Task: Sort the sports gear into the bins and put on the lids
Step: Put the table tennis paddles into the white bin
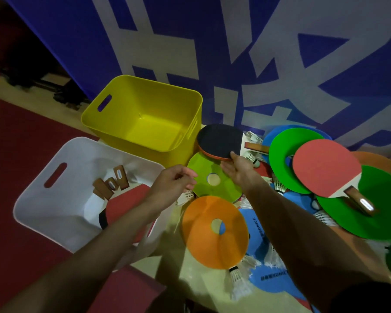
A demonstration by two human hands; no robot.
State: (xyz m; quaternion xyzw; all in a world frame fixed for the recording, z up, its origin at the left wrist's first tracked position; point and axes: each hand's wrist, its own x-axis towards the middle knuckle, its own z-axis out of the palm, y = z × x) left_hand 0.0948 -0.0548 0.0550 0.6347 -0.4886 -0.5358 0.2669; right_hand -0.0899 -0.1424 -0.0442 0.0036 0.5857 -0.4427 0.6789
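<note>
R hand (237, 170) pinches black paddle (219, 140) edge; L hand (174, 182) fingers loosely curled — blue sheet (271, 283) reads "ONICE".

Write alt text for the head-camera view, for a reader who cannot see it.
A person's right hand pinches the edge of a black paddle beside an empty yellow bin, while the left hand hovers open nearby. A white bin holds several paddles; coloured disc cones, shuttlecocks and a red paddle litter the floor.

The right hand (237, 171) pinches a black paddle (219, 140) beside the yellow bin (122, 98); the left hand (172, 184), seemingly empty, hovers by the white bin (38, 195).
</note>
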